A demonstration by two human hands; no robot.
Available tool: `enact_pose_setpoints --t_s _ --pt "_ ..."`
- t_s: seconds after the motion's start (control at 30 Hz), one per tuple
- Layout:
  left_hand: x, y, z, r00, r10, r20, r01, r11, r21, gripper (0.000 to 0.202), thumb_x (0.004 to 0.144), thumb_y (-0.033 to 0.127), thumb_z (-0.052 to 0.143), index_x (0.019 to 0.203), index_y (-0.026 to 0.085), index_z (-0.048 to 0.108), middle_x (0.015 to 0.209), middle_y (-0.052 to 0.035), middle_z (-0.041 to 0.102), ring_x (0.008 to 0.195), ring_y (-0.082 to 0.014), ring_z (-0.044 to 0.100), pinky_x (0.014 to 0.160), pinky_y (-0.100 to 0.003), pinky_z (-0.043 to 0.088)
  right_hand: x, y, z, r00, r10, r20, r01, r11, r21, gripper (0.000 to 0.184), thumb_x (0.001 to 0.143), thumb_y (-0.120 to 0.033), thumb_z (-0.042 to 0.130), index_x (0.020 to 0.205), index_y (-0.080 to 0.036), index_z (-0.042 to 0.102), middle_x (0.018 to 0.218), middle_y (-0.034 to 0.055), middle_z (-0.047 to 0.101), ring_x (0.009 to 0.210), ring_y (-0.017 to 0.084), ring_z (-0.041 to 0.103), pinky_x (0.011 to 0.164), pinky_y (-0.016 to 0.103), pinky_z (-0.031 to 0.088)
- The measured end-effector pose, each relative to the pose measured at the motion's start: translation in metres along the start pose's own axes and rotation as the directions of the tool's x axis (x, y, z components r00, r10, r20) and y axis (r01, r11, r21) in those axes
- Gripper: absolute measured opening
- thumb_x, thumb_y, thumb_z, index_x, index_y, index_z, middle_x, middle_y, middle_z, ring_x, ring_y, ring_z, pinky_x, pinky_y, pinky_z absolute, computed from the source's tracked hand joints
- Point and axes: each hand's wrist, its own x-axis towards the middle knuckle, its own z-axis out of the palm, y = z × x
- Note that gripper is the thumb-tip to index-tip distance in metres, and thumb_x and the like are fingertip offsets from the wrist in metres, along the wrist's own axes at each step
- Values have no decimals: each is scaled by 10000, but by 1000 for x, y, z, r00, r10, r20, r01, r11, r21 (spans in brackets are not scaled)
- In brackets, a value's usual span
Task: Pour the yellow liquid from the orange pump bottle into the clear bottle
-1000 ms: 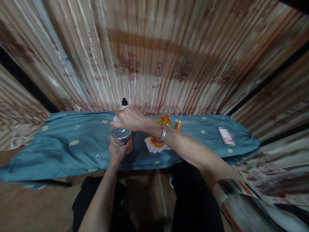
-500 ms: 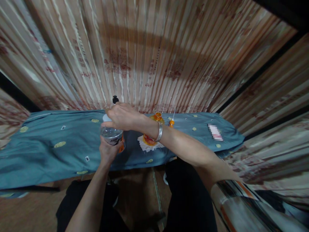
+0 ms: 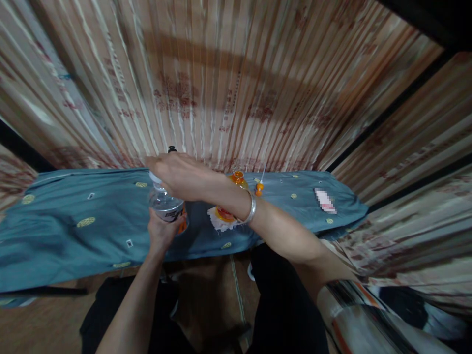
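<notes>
My left hand (image 3: 162,228) is wrapped round the lower part of a clear plastic bottle (image 3: 162,199) with a black and orange label. The bottle stands upright over the cloth. On its white cap (image 3: 155,180) my right hand (image 3: 173,174) is closed from above, its fingers mostly hidden behind the knuckles. My right forearm, with a silver bracelet (image 3: 251,207), crosses in front of an orange bottle (image 3: 238,177) with an uncapped mouth. Under that bottle lies a frayed white cloth (image 3: 218,222). A black-topped object (image 3: 172,148) pokes up behind my right hand, mostly hidden.
A teal patterned cloth (image 3: 110,206) covers the long, narrow surface. On it, right of the orange bottle, is an orange piece (image 3: 259,188) with a thin pale stem. Further right lies a blurred-out pink and white packet (image 3: 325,200). A pleated curtain (image 3: 206,88) hangs behind.
My right hand has turned on the cap, its knuckles swinging over to the left. The left hand keeps its hold on the bottle. The whole view has shifted slightly.
</notes>
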Motion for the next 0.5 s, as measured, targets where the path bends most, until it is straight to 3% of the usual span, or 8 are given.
enact_pose_setpoints --t_s 0.1,0.17,0.27,0.37,0.47,0.5 --pt "1 -2 -1 1000 -14 5 14 1000 24 463 1009 419 771 1404 206 660 1335 -108 733 1120 -269 751 964 -502 657 -38 -7 14 994 28 -107 -4 975 221 362 1075 -50 592 1436 -42 625 1558 192 674 1450 264 650 1187 359 522" --pt "1 -4 -1 1000 -20 6 20 999 37 455 1015 425 761 1400 203 662 1332 -109 733 1116 -268 750 964 -505 656 -74 -8 38 975 81 -207 16 904 426 406 1068 -144 674 1468 -89 627 1567 174 681 1455 242 655 1237 363 504" --pt "0 -4 -1 1000 -10 -5 10 999 44 477 1011 427 766 1418 207 653 1364 -115 722 1151 -281 743 985 -521 650 -136 1 94 885 382 -266 -91 702 706 400 1000 -274 776 1381 -181 693 1356 111 804 1174 219 801 1087 363 623" --pt "-1 -4 0 1000 4 -13 -3 999 46 493 1002 422 778 1428 212 649 1388 -119 714 1176 -289 738 994 -527 649 -190 26 158 641 728 -243 -171 445 879 428 894 -395 816 1284 -246 721 1189 75 860 1012 238 843 939 383 680" --pt "-2 -4 -1 1000 9 -19 -8 999 51 509 997 425 784 1438 212 644 1393 -121 713 1192 -296 736 1009 -539 644 -224 62 207 356 920 -166 -439 321 839 397 827 -444 783 1151 -217 751 1057 89 875 859 238 836 829 372 684" --pt "-2 -4 -1 1000 13 -24 -12 999 52 524 993 424 790 1448 213 638 1395 -122 714 1203 -301 734 1022 -548 639 -229 73 217 321 934 -156 -486 304 820 367 811 -420 775 1103 -199 753 987 97 871 832 251 835 808 377 682"
